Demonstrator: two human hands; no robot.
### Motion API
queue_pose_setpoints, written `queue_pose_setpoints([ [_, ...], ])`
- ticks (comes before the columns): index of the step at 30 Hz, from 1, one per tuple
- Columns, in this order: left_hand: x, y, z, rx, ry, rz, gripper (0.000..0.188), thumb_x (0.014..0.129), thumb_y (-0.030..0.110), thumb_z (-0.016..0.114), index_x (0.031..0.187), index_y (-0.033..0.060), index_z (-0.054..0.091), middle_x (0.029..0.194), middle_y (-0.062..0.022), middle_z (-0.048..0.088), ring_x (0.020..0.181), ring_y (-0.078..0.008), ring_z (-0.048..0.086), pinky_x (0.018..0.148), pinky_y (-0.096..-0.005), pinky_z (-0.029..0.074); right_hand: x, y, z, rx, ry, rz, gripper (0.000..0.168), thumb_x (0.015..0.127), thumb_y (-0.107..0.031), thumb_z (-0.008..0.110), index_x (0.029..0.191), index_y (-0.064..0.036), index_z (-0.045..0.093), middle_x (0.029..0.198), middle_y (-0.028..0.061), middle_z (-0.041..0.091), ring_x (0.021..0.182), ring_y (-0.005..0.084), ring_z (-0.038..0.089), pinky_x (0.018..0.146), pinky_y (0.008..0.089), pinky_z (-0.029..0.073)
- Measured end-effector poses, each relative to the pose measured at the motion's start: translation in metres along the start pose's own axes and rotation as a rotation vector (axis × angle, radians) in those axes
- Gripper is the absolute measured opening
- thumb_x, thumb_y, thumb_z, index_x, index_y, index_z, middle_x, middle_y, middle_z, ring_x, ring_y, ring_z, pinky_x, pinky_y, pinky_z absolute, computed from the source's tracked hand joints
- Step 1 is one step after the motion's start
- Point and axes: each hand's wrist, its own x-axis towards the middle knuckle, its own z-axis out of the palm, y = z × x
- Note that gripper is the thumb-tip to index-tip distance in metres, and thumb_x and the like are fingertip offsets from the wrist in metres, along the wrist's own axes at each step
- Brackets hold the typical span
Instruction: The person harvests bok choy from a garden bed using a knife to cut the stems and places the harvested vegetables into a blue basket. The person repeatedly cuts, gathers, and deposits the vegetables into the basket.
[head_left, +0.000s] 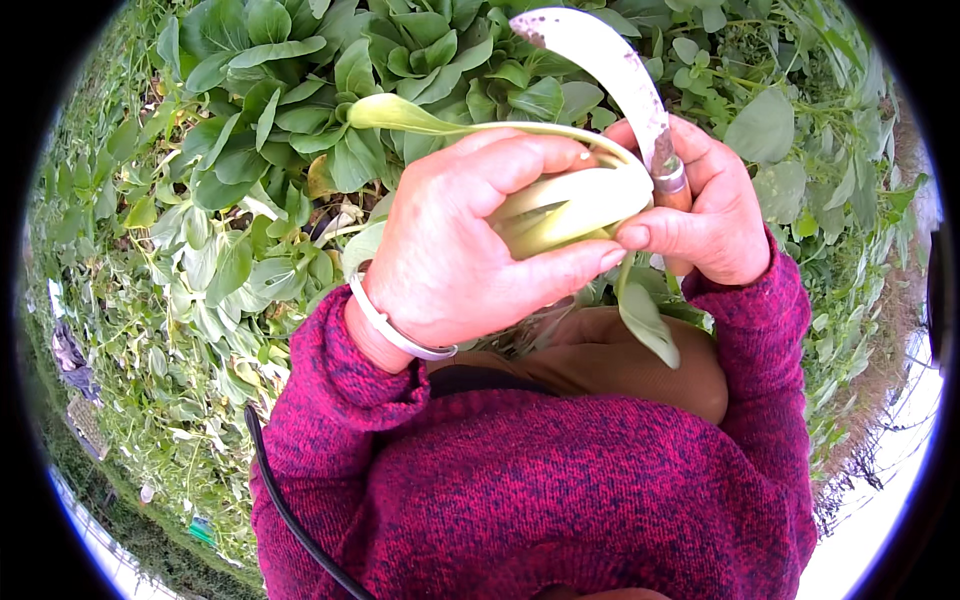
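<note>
My left hand (480, 232), with a pale bangle at its wrist, is closed around a head of bok choy (577, 202) with thick pale-green stalks. The cut-looking base of the head points right. One leaf stalk bends back over my fingers to the left, and another leaf hangs down below the base. My right hand (697, 210) grips the wooden handle of a sickle (626, 79), its thumb at the base of the bok choy. The curved blade points up and left and has dirt on it.
Leafy bok choy plants (285, 97) grow densely ahead and to the left. Loose leaves (217, 262) lie to my left. A black cable (289, 517) runs beside my left sleeve. My bent knee (637, 360) is just below the hands. Dark cloth (71, 360) lies at far left.
</note>
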Motion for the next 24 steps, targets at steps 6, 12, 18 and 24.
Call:
queue_pose_setpoints([
  [6,-0.003,0.000,-0.004,-0.884,-0.138,-0.464,0.034,0.065,0.004,0.070,0.095,-0.0001,0.056,0.092,-0.0057,0.059,0.083,-0.0113,0.056,0.076,-0.0248,0.045,-0.003,-0.002,-0.013,-0.035,-0.152,0.105,0.038,0.064,0.001,0.067,0.099,0.001,0.052,0.070,-0.0009,0.053,0.061,0.0043,0.049,0.056,0.0172,0.041],
  [12,-0.005,-0.010,-0.007,-1.130,-0.049,-0.308,0.053,0.060,-0.006,0.069,0.107,0.0000,0.045,0.101,-0.0107,0.056,0.091,-0.0168,0.055,0.080,-0.0292,0.046,-0.004,0.007,-0.039,-0.336,0.311,-0.161,0.024,0.074,-0.007,0.060,0.096,0.000,0.054,0.076,0.0002,0.055,0.060,0.0050,0.048,0.053,0.0173,0.039],
  [18,0.006,0.004,0.010,-0.839,0.165,-0.447,0.053,0.061,0.008,0.072,0.107,0.0000,0.046,0.104,-0.0113,0.054,0.093,-0.0172,0.053,0.082,-0.0293,0.043,0.001,0.011,-0.036,-1.073,0.294,-0.780,0.029,0.063,0.004,0.063,0.090,-0.003,0.056,0.084,0.0114,0.058,0.073,0.0209,0.058,0.061,0.0266,0.047],
  [24,0.012,0.007,0.022,-0.785,0.228,-0.344,0.050,0.064,0.012,0.070,0.106,-0.0008,0.046,0.102,-0.0110,0.056,0.090,-0.0157,0.054,0.082,-0.0278,0.042,0.004,0.012,-0.041,-1.203,0.323,-0.855,0.028,0.060,0.005,0.062,0.086,-0.003,0.058,0.077,0.0091,0.058,0.068,0.0221,0.058,0.057,0.0271,0.048],
])
